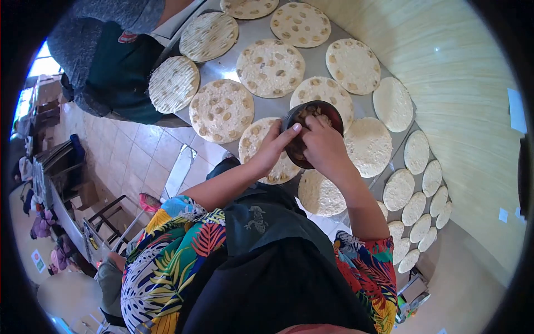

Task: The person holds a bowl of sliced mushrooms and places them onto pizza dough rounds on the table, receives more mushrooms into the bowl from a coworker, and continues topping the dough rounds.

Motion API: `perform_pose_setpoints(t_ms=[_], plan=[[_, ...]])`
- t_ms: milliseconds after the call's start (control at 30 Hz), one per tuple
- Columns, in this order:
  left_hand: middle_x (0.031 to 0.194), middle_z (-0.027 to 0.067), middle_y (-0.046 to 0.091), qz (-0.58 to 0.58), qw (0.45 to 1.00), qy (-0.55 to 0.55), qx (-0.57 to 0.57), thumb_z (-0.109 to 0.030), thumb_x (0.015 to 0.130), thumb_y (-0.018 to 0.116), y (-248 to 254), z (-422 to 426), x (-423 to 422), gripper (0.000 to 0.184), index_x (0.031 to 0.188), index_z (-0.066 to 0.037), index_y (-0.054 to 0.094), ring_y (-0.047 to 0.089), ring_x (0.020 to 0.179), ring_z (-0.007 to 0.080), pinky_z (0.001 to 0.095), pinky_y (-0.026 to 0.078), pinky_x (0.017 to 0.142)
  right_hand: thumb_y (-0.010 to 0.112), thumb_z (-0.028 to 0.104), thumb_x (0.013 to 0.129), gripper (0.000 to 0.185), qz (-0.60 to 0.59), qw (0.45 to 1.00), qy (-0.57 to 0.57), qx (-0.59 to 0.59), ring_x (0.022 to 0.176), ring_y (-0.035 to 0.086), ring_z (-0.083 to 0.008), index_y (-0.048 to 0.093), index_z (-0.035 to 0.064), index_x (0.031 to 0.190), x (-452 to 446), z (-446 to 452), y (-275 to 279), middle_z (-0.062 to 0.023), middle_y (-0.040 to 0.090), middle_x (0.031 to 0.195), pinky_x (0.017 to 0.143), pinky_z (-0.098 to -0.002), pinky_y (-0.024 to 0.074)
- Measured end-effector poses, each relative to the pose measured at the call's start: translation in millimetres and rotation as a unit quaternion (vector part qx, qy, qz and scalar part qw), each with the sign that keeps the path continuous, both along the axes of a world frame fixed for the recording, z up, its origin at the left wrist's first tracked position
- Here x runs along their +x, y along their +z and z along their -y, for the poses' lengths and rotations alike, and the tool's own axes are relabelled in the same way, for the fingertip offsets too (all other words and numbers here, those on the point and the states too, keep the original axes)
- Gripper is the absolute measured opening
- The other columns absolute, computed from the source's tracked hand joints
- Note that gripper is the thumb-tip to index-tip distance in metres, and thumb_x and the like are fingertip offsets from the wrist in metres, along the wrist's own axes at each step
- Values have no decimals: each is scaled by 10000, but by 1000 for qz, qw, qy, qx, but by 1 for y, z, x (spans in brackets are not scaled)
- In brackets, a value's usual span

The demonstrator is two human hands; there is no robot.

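My left hand (272, 146) grips the near left rim of a dark round bowl (332, 113), thumb over the edge. Brown, slice-like pieces (296, 149) lie inside it; their exact kind is hard to make out. Fingers of my right hand (324, 143) dip into the bowl, curled among the pieces, and their tips are hidden. Below the bowl, a round flat dough base (321, 92) dotted with brown slices is partly covered. Another dotted base (260, 146) lies beneath my left hand, and a plain base (368, 147) is just right of my right hand.
Several more round bases, dotted (271, 68), streaked with white (173, 84) or plain (393, 104), cover the metal table (214, 72). A pale wall (445, 83) borders its far right side. Another person in a dark apron (119, 72) stands at the left end.
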State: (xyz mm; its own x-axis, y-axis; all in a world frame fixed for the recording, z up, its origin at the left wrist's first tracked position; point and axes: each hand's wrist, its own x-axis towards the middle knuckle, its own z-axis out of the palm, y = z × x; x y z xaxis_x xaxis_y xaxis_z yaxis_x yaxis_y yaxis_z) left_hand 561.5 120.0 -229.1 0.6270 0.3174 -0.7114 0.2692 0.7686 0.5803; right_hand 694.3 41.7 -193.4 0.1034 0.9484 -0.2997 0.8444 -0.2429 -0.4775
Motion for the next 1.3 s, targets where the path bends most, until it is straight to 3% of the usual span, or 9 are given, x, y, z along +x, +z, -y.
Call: perform_pose_setpoints(t_ms=[167, 233, 367, 600, 700, 833, 1000, 1100, 1300], plan=[[1165, 134, 488, 24, 999, -9, -25, -495, 843, 561, 2, -5, 7, 670, 1247, 3, 365, 474, 1093, 195, 334, 375, 932, 620, 66, 694, 149, -21, 996, -60, 58, 915, 550, -285, 630, 25, 837, 12, 7, 2, -112, 541, 932, 743, -358, 486], [1166, 130, 486, 25, 999, -4, -28, -496, 845, 558, 2, -6, 10, 661, 1240, 1, 372, 471, 1094, 191, 336, 374, 931, 623, 58, 765, 127, -252, 940, -222, 63, 813, 595, -228, 639, 13, 883, 15, 6, 8, -97, 600, 873, 708, -313, 486], [1162, 119, 489, 19, 999, 1, -34, -500, 849, 548, -1, -2, 8, 655, 1237, -1, 374, 457, 1106, 184, 340, 369, 931, 616, 44, 832, 144, -427, 827, -362, 52, 710, 575, -79, 652, 11, 968, 22, 16, -3, -32, 650, 842, 636, -233, 471], [1251, 135, 436, 0, 999, 1, -43, -539, 823, 554, -26, 6, -11, 783, 1320, 8, 296, 403, 1185, 230, 377, 318, 989, 605, 26, 823, 125, -484, 774, -405, 59, 660, 562, -70, 653, -3, 935, 41, 21, -9, -25, 635, 775, 567, -195, 452], [1358, 161, 340, 22, 997, -18, -66, -548, 809, 561, -33, 1, -24, 915, 1393, 24, 150, 338, 1254, 254, 397, 258, 1036, 631, 35, 793, 120, -411, 799, -425, 113, 636, 554, -67, 656, 1, 905, 76, 8, -15, -27, 636, 752, 573, -202, 445], [1392, 142, 329, -27, 997, 27, -66, -513, 825, 560, -51, 3, -51, 833, 1392, -11, 214, 293, 1296, 249, 374, 214, 1062, 637, 67, 774, 97, -161, 875, -415, 192, 643, 591, -123, 670, 30, 858, 158, -17, -99, -48, 655, 742, 610, -255, 467], [1391, 114, 337, -1, 997, 57, -51, -439, 875, 522, -26, -12, -58, 719, 1387, -22, 239, 308, 1286, 223, 345, 226, 1061, 567, 129, 777, 111, 150, 911, -371, 100, 787, 619, -272, 659, 71, 796, 222, -47, -181, -88, 643, 837, 666, -372, 492], [1371, 112, 366, -4, 996, 79, -45, -446, 870, 524, -29, -18, -64, 705, 1371, -18, 272, 333, 1269, 212, 341, 247, 1055, 559, 169, 794, 124, 290, 909, -291, 68, 786, 609, -273, 663, 103, 784, 231, -50, -207, -100, 615, 819, 660, -388, 490], [1360, 106, 383, 8, 994, 106, -39, -443, 876, 516, -29, -32, -62, 678, 1357, -19, 294, 346, 1261, 207, 335, 251, 1054, 560, 161, 798, 121, 313, 926, -212, -7, 810, 600, -271, 669, 117, 823, 219, -36, -218, -90, 620, 862, 679, -399, 492]])
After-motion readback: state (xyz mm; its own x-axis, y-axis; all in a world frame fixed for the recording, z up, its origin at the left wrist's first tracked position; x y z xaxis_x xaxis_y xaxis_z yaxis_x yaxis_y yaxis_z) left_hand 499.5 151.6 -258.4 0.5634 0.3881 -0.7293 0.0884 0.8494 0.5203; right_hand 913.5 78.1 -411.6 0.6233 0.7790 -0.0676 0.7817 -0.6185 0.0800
